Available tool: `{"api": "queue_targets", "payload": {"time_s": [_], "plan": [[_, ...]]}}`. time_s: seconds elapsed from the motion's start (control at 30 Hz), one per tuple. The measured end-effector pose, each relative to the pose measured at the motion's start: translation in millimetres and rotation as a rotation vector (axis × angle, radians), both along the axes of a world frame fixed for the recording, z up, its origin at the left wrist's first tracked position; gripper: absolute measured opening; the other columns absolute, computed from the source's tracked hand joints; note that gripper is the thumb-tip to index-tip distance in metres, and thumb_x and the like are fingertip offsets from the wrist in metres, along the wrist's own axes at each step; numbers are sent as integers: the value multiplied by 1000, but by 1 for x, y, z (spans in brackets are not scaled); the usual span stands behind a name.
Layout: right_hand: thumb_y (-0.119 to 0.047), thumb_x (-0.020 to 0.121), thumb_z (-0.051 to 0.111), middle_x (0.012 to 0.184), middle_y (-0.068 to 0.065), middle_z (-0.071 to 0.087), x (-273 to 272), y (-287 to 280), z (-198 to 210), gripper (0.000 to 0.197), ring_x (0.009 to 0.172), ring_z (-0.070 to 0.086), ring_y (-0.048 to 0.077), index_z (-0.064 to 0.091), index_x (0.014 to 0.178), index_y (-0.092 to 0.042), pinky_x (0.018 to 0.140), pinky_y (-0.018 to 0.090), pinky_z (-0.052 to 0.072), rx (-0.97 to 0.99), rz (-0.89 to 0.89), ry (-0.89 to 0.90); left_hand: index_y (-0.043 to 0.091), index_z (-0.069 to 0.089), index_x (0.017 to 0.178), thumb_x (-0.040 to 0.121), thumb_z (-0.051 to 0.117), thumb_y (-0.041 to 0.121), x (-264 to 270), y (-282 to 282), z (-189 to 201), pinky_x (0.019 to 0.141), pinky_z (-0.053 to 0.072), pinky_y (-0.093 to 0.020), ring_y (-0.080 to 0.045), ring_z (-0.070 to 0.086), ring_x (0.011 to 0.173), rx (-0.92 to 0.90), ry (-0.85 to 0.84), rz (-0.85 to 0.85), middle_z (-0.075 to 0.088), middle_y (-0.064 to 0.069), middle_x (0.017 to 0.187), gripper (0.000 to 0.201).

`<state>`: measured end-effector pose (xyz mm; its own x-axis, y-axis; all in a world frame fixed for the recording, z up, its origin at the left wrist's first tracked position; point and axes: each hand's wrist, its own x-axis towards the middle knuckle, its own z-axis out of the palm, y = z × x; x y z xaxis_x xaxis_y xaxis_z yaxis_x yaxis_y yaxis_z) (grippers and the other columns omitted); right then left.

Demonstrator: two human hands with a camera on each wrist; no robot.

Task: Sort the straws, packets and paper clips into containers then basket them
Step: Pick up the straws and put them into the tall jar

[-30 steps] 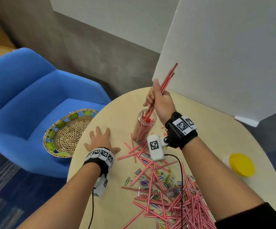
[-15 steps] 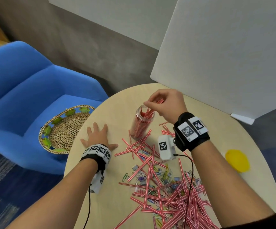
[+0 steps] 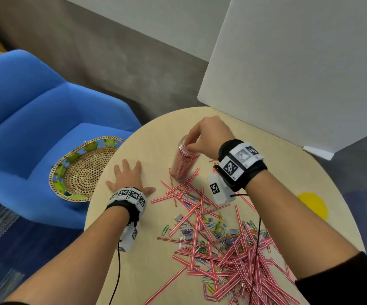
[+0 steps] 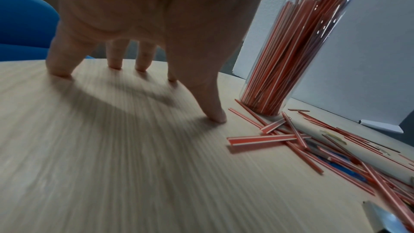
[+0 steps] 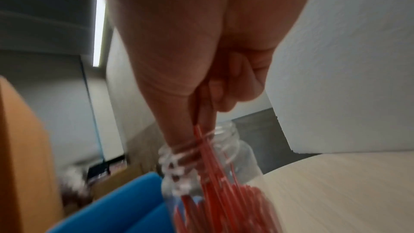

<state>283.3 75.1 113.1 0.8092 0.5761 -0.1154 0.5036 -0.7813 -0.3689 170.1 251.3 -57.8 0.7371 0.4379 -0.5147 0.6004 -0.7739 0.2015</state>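
Observation:
A clear plastic jar (image 3: 183, 164) packed with red-and-white straws stands upright on the round wooden table (image 3: 156, 271). My right hand (image 3: 191, 147) hovers over the jar's mouth and pinches a small bunch of straws (image 5: 202, 141) whose lower ends are inside the jar (image 5: 201, 174). My left hand (image 3: 127, 172) lies flat on the table left of the jar, fingers spread, holding nothing; its fingertips (image 4: 115, 63) press the wood near the jar (image 4: 291, 59). Loose straws (image 3: 244, 267), coloured paper clips (image 3: 217, 225) and small packets (image 3: 179, 216) lie mixed in front of me.
A woven basket (image 3: 83, 170) sits on the blue armchair (image 3: 35, 119) just past the table's left edge. A yellow lid (image 3: 312, 205) lies at the table's right side. A white board (image 3: 299, 62) stands behind the table.
My right hand has come down from well above the jar to its mouth, sinking the held straws into it. The left hand has stayed flat on the table.

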Motion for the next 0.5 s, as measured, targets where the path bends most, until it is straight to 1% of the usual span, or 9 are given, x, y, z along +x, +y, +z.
{"api": "queue_targets", "payload": {"time_s": [0.07,0.13,0.2,0.23,0.27,0.33,0.4,0.43,0.5], "plan": [[-19,80,77,78,-15,71,2,-6,-2,8,70,62,-3,80,85,-24,69,14,48,101,30,58,38,15,148,69,76,62,0,-1,1,107,26,-67,-34,6,146,9,16,-3,5,-4,159,103],[-17,83,76,75,-10,71,12,-25,4,6,61,59,-4,79,88,-18,61,10,44,434,-96,74,33,27,143,72,75,58,0,-7,7,102,37,-60,-34,19,140,46,24,-8,19,-6,151,90],[-13,85,73,75,-1,73,28,-58,2,7,57,60,4,77,90,-15,54,17,48,686,-321,96,21,48,129,80,72,46,2,-21,16,91,49,-45,-31,41,124,90,-2,-64,40,-8,133,60],[-12,85,71,77,2,74,37,-77,-6,8,59,62,10,76,90,-16,55,22,52,696,-416,109,16,57,120,84,69,39,3,-31,22,84,51,-39,-29,52,112,85,-1,-121,52,-8,121,44],[-11,86,70,79,2,74,45,-95,-18,10,64,65,14,76,90,-19,60,27,56,630,-485,139,13,64,109,86,67,34,4,-43,27,79,53,-35,-27,60,100,57,4,-190,61,-7,109,31],[-13,86,70,91,1,74,58,-130,-52,15,82,70,20,75,97,-23,78,33,58,287,-566,255,13,69,92,86,67,30,5,-72,34,78,56,-33,-23,66,85,-98,7,-368,69,-4,92,18],[-14,86,70,116,4,68,61,-157,-91,34,106,65,24,68,120,-20,94,32,50,-147,-587,311,16,68,82,84,69,30,9,-102,41,77,56,-32,-20,66,82,-312,-18,-541,69,-1,86,14],[-11,86,68,130,8,61,60,-168,-109,46,117,59,28,60,131,-18,98,32,46,-290,-593,328,17,68,81,84,69,29,14,-115,44,76,55,-30,-19,65,83,-389,-52,-582,67,2,84,12],[-10,86,63,145,17,45,51,-185,-139,62,129,48,36,42,144,-13,106,38,42,-409,-619,367,20,68,94,85,66,24,32,-136,45,77,51,-29,-19,63,91,-449,-156,-572,62,5,90,10]]}}
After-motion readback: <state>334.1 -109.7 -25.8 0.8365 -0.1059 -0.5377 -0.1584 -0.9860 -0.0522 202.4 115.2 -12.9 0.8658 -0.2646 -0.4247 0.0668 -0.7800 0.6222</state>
